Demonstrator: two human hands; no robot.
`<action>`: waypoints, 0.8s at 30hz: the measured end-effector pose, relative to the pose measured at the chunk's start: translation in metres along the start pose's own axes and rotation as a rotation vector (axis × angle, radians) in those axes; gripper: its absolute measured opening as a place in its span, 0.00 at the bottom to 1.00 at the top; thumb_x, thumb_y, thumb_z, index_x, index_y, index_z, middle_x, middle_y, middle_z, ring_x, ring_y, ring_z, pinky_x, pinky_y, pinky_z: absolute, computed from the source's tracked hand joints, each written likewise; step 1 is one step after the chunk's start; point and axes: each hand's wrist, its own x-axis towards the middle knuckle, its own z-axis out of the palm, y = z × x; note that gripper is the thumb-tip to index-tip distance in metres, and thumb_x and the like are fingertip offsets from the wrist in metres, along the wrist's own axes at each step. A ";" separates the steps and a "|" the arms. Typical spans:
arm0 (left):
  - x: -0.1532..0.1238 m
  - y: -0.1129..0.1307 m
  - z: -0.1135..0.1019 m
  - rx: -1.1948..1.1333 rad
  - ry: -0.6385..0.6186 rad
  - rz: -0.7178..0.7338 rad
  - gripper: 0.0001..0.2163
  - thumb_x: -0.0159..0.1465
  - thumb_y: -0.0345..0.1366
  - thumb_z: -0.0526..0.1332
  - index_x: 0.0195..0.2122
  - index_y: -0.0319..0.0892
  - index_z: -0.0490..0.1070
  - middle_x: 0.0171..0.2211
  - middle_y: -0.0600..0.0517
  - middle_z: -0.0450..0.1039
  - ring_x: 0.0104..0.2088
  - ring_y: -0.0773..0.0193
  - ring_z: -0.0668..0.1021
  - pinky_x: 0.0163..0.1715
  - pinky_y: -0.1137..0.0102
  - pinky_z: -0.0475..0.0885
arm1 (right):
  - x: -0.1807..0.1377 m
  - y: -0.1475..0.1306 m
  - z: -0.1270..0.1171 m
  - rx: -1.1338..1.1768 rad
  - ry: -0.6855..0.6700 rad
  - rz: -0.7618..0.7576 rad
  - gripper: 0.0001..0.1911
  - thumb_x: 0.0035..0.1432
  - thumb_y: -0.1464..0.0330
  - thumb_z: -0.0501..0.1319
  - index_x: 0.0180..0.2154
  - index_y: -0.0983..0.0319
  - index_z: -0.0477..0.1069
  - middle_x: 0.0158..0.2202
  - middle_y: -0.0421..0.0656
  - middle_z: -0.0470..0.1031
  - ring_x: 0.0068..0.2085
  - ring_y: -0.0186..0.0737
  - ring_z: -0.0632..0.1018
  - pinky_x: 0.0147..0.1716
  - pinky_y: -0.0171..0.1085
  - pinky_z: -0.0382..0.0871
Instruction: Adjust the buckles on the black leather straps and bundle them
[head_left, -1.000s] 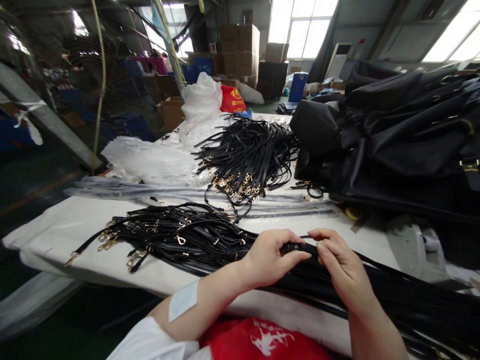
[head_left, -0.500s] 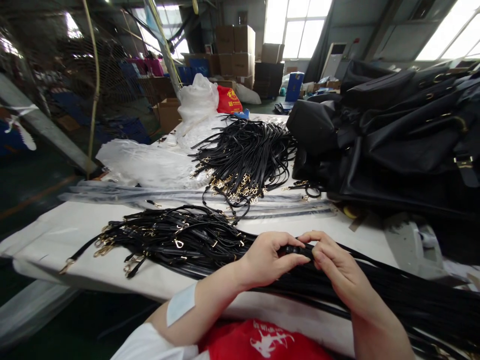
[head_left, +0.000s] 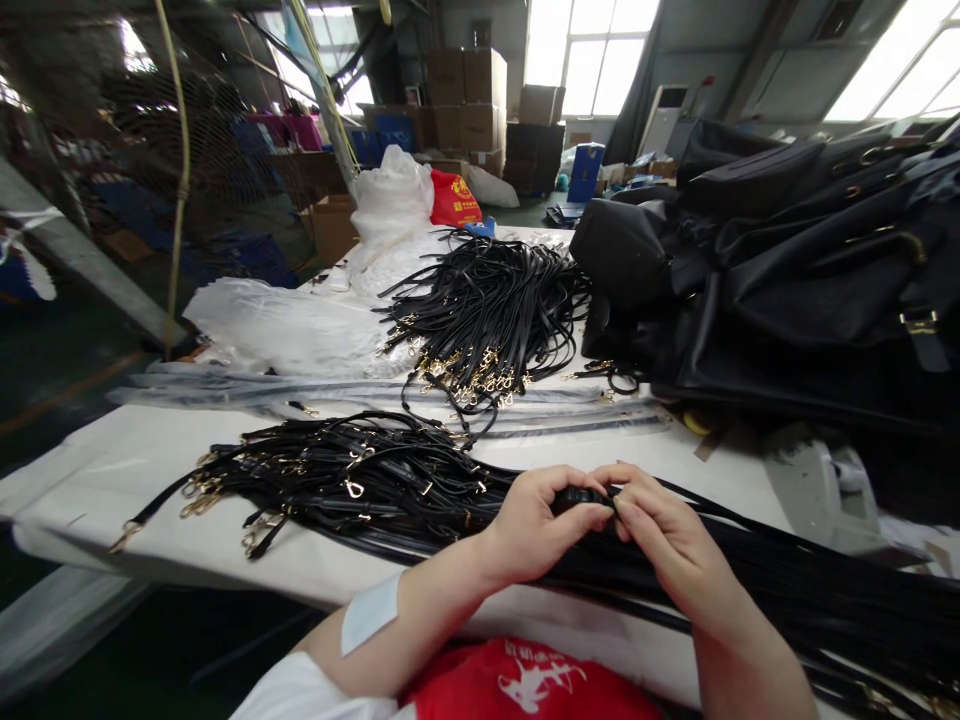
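Black narrow leather-look strap (head_left: pixel 576 497) pinched btwn fingers of L hand (head_left: pixel 534 525) & R hand (head_left: pixel 661 520), prob mid-adjusting step, next move needs steady pinch imo.

White sleeve (head_left: pixel 304 688) on the left arm, pale blue rectangular patch (head_left: pixel 370 613) near its elbow; red top (head_left: pixel 461 684) bearing a white print (head_left: pixel 541 687).
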 end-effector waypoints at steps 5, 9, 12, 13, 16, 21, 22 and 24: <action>0.003 0.008 -0.008 -0.066 -0.095 -0.012 0.08 0.62 0.35 0.66 0.40 0.38 0.79 0.33 0.49 0.82 0.33 0.64 0.81 0.39 0.72 0.74 | 0.000 -0.001 -0.001 -0.001 0.022 0.000 0.13 0.71 0.65 0.52 0.33 0.58 0.70 0.49 0.45 0.73 0.50 0.43 0.74 0.49 0.37 0.66; 0.004 0.012 -0.010 -0.013 -0.094 0.063 0.08 0.61 0.34 0.68 0.41 0.39 0.81 0.35 0.50 0.83 0.36 0.63 0.82 0.42 0.73 0.73 | -0.001 -0.004 -0.007 0.071 -0.071 0.031 0.14 0.71 0.65 0.51 0.33 0.58 0.70 0.47 0.45 0.73 0.50 0.43 0.74 0.50 0.38 0.67; 0.003 0.010 -0.008 0.029 -0.108 0.080 0.08 0.61 0.35 0.69 0.40 0.39 0.82 0.34 0.50 0.83 0.33 0.64 0.81 0.37 0.74 0.73 | 0.001 -0.004 -0.009 0.107 -0.137 0.054 0.14 0.71 0.64 0.51 0.32 0.58 0.68 0.46 0.45 0.74 0.48 0.44 0.75 0.48 0.39 0.68; 0.003 0.009 -0.007 0.055 -0.100 0.085 0.08 0.60 0.36 0.69 0.39 0.39 0.82 0.33 0.50 0.83 0.31 0.65 0.80 0.36 0.74 0.72 | 0.002 -0.005 -0.008 0.112 -0.137 0.056 0.14 0.71 0.64 0.52 0.32 0.59 0.68 0.46 0.45 0.74 0.48 0.44 0.75 0.48 0.39 0.68; 0.003 0.006 -0.004 0.154 -0.045 0.134 0.10 0.59 0.38 0.70 0.40 0.39 0.80 0.34 0.49 0.82 0.32 0.64 0.80 0.36 0.73 0.72 | 0.004 -0.007 0.000 0.131 -0.048 0.037 0.13 0.70 0.66 0.52 0.32 0.59 0.69 0.45 0.44 0.74 0.46 0.42 0.75 0.47 0.38 0.67; 0.004 0.009 -0.007 0.325 0.019 0.241 0.05 0.62 0.34 0.66 0.39 0.41 0.78 0.33 0.52 0.81 0.32 0.65 0.81 0.35 0.74 0.74 | 0.010 -0.011 0.011 0.194 0.150 -0.034 0.13 0.68 0.68 0.56 0.29 0.60 0.69 0.41 0.44 0.75 0.43 0.39 0.75 0.46 0.37 0.68; 0.005 0.009 -0.009 0.345 0.020 0.256 0.05 0.62 0.34 0.65 0.38 0.42 0.78 0.33 0.52 0.81 0.32 0.65 0.81 0.35 0.75 0.74 | 0.011 -0.011 0.010 0.195 0.158 -0.048 0.12 0.67 0.67 0.57 0.30 0.60 0.69 0.41 0.45 0.75 0.43 0.39 0.76 0.46 0.38 0.69; 0.009 0.007 -0.016 0.384 0.038 0.274 0.05 0.63 0.36 0.65 0.38 0.44 0.79 0.33 0.53 0.82 0.32 0.65 0.82 0.34 0.75 0.76 | 0.014 -0.010 0.006 0.160 0.176 -0.067 0.10 0.65 0.67 0.59 0.30 0.60 0.70 0.41 0.45 0.77 0.44 0.40 0.76 0.47 0.40 0.69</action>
